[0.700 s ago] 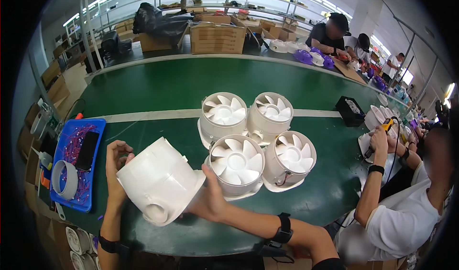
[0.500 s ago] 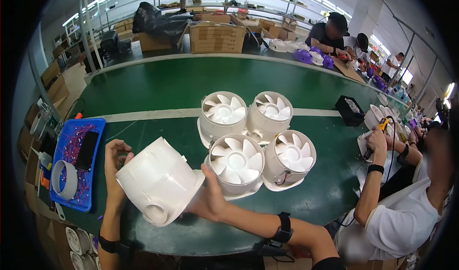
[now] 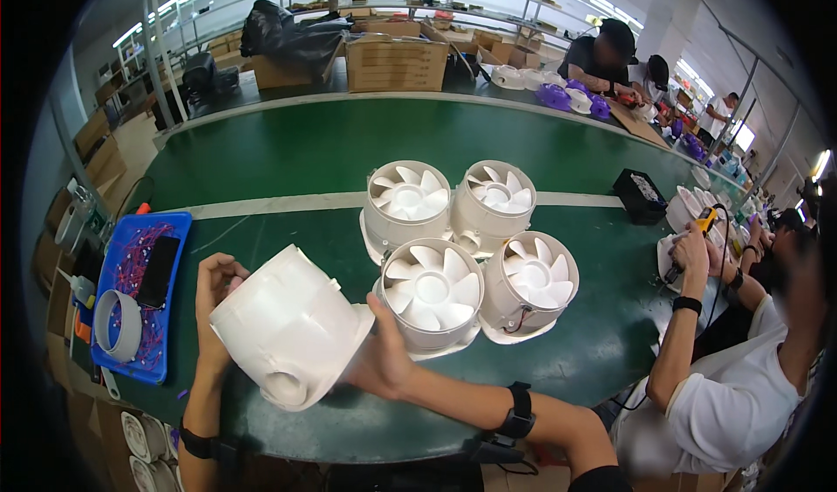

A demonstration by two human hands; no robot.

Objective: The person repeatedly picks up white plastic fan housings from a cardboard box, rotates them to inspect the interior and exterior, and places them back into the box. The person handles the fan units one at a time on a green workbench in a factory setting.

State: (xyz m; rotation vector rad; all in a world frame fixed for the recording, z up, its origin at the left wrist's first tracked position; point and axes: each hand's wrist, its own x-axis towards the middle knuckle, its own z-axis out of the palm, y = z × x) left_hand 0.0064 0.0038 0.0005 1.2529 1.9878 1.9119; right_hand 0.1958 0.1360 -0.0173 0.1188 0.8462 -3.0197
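Note:
A white plastic fan housing (image 3: 288, 326) is tilted on its side above the near left of the table, its round side port facing down toward me. My right hand (image 3: 384, 357) grips its flanged end, thumb up on the rim and fingers hidden behind. At the opposite end, my left hand (image 3: 218, 291) curls its fingers by the rim, some of them out of sight. Just right of my right hand stand several like fan units with white blades, among them a near-left fan (image 3: 432, 290) and a near-right fan (image 3: 534, 272) with a thin wire.
A blue tray (image 3: 179, 230) at left holds red and blue wires, a black phone (image 3: 158, 271) and a white ring (image 3: 118, 326). A black bin (image 3: 639, 197) stands at right. Beside it a co-worker (image 3: 724, 387) holds a yellow-and-black tool. Cardboard boxes (image 3: 397, 63) line the far side.
The housing and both hands have hardly moved, apart from a slight shift in the left fingers. At right, the co-worker's hands and tool have risen a little.

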